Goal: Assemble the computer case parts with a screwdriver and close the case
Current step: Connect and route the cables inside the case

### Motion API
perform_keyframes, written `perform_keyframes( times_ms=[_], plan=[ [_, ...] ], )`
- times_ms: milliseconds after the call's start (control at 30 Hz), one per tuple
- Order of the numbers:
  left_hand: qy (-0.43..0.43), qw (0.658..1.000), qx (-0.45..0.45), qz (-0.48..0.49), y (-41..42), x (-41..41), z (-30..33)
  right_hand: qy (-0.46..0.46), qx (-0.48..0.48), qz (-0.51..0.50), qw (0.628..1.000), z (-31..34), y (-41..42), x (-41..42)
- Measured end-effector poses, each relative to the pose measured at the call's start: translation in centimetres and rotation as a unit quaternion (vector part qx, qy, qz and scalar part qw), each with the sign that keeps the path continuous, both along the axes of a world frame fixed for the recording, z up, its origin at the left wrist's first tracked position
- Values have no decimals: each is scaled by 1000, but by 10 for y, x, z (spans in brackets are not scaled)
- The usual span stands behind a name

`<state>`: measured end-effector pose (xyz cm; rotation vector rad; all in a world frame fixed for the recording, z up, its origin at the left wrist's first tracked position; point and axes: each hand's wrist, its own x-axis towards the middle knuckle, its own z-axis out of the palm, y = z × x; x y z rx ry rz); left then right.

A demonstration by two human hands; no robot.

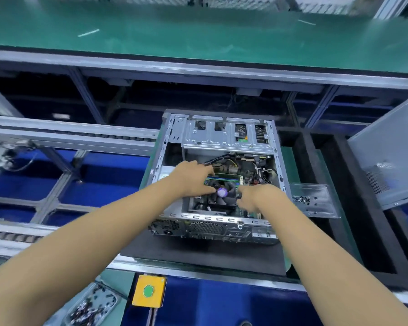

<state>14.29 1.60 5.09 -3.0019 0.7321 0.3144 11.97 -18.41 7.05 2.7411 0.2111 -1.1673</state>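
One open computer case (222,137) lying on its side on black mat (198,252), open face up, long axis running away from viewer, rear ports toward viewer. Two hands inside: left hand (193,177) with fingers spread on left side of CPU cooler fan (222,192); right hand (257,198) fingers on its right side; actual grip cannot be told. One clear screw tray (316,201) just right of case. Loose side panel (391,149) tilted far right. One yellow button box (149,291) near edge. Open room on mat in front of case
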Motion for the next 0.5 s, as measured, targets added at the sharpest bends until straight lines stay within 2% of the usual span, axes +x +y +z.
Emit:
perform_keyframes(
  times_ms=[67, 167, 300, 367, 500],
  plan=[
    [-5, 1000, 22, 9, 3, -5, -4, 1, 33, -35, 999, -2, 2, -3],
    [-19, 999, 16, 39, -2, -7, -9, -49, 90, -88, 991, -15, 2, -5],
    [-12, 998, 46, 29, -5, -2, -9, -146, 250, -134, 948, -38, 7, -1],
    [-3, 998, 64, 27, -3, -2, -8, -151, 302, -135, 932, -47, 12, -1],
    [22, 996, 74, 33, -6, 1, -8, -160, 281, -97, 941, -57, 15, 4]
  ],
)
